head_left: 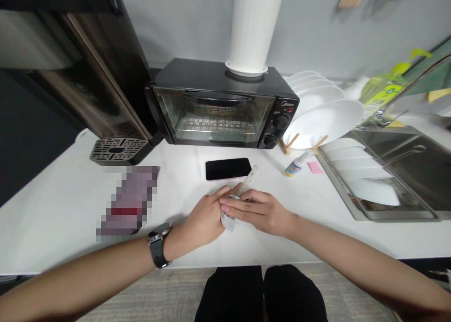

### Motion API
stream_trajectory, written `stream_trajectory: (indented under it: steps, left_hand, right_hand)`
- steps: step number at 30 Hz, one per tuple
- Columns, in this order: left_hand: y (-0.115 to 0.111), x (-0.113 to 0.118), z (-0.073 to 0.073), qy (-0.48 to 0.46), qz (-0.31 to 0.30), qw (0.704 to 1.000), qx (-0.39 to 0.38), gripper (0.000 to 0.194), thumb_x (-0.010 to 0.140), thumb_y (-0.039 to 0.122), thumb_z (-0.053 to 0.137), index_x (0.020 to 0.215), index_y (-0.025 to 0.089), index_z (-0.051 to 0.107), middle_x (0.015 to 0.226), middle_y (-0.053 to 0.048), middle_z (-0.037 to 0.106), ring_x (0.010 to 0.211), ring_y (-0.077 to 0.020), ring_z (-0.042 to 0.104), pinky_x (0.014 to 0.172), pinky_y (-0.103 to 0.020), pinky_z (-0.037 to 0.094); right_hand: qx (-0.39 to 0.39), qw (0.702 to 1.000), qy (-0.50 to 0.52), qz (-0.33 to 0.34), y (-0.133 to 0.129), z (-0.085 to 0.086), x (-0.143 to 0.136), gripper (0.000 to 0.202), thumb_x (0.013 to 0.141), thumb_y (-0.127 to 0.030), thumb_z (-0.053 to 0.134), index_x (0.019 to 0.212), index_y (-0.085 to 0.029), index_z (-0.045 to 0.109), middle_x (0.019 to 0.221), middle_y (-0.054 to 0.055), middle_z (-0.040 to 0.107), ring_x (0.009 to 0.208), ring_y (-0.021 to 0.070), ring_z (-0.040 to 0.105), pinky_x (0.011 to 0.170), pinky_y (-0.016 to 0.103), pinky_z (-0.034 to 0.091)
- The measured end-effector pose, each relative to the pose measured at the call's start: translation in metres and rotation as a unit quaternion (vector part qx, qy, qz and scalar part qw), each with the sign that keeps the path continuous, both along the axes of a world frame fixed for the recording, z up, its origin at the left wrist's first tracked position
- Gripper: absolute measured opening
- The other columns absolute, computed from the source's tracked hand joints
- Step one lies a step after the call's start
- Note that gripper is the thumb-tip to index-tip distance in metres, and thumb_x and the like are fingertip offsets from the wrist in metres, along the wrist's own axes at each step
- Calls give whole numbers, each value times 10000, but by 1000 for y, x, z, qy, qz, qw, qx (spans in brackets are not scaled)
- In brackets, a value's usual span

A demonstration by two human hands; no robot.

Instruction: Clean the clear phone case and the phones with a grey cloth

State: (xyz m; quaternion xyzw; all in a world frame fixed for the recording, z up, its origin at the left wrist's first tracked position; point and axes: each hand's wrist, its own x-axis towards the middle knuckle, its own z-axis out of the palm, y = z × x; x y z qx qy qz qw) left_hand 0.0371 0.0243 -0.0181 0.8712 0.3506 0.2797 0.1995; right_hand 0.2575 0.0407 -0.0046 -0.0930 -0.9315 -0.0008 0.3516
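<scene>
My left hand [202, 218], with a black-strapped watch [160, 244] at the wrist, is closed around a translucent piece that looks like a clear phone case [249, 178], seen nearly edge-on. Its upper end sticks out beyond the fingers; the rest is covered. My right hand [262, 211] presses a crumpled white tissue [229, 222] against it, fingers over the left hand's. A black smartphone [227, 168] lies screen up on the white counter just beyond the hands. To its right a small white spray bottle [295, 166] lies tilted or leaning; I cannot tell which.
Behind stands a black toaster oven [218, 113] bearing a white utensil holder [255, 30]. A tall dispenser [105, 77] and a blurred-out purple item [128, 202] are left. Rightward are racked white plates [324, 120], a pink note [315, 167] and a sink [423, 171] with dishes.
</scene>
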Motion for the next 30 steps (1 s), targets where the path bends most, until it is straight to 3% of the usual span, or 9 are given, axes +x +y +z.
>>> stream_trajectory:
  steps: [3,5,7,10,12,19,24,27,30]
  left_hand:
    - [-1,-1,-1,23,1,1000,2,503,918,20,508,1381,198,590,1202,-83,687,1145,-229,705,1017,-438,647]
    - [-3,-1,2,38,22,999,6,345,935,38,508,1211,175,661,1127,-82,679,1038,-222,716,934,-401,663]
    - [-4,0,6,52,44,998,9,266,976,79,500,1149,173,679,1053,-68,665,906,-197,702,834,-355,658]
    - [-5,1,13,56,49,997,9,402,1024,102,463,1382,198,618,1019,-43,647,823,-164,661,774,-302,622]
    - [-5,1,15,51,43,998,11,508,1032,97,456,1518,224,535,1013,-32,636,809,-151,643,766,-283,603]
    - [-3,0,11,59,52,997,13,561,1039,99,468,1581,242,490,992,-15,611,765,-137,613,738,-274,567]
    - [-4,1,11,59,52,997,16,518,1041,100,467,1542,225,516,976,-8,608,732,-129,601,713,-270,552]
    - [-3,1,12,51,50,997,26,472,1030,86,466,1477,214,548,971,-6,608,748,-134,610,709,-269,547]
    - [-3,3,13,45,52,997,31,335,1014,74,468,1288,198,615,956,-8,612,755,-139,610,694,-268,535]
  right_hand:
    - [-1,1000,0,8,5,-1,7,538,1046,-85,604,1575,-133,518,1395,101,746,1159,179,714,965,349,661]
    - [1,1000,19,6,13,-3,13,566,1044,-93,608,1595,-161,499,1382,98,754,1136,184,721,928,357,665]
    - [-12,998,47,-37,23,-5,21,605,1050,-79,572,1629,-212,455,1398,90,746,1122,196,720,897,388,661]
    - [-38,986,84,-139,39,-10,30,632,1055,-49,499,1630,-307,457,1443,59,719,1088,208,715,884,439,642]
    - [-49,980,93,-171,46,-13,33,618,1057,-48,482,1611,-322,488,1451,46,713,1081,212,710,893,454,629]
    - [-83,975,60,-199,44,-14,30,593,1071,-56,448,1609,-300,496,1494,43,682,1158,221,677,947,467,608]
    - [-86,972,70,-206,39,-12,27,549,1080,-73,445,1597,-238,520,1512,77,670,1093,221,663,934,435,608]
    - [-78,976,74,-190,36,-12,23,549,1085,-77,440,1614,-211,490,1519,102,661,1091,224,657,923,429,610]
    - [-80,981,61,-166,32,-12,19,581,1084,-79,446,1645,-228,437,1525,104,657,1138,234,657,939,442,611]
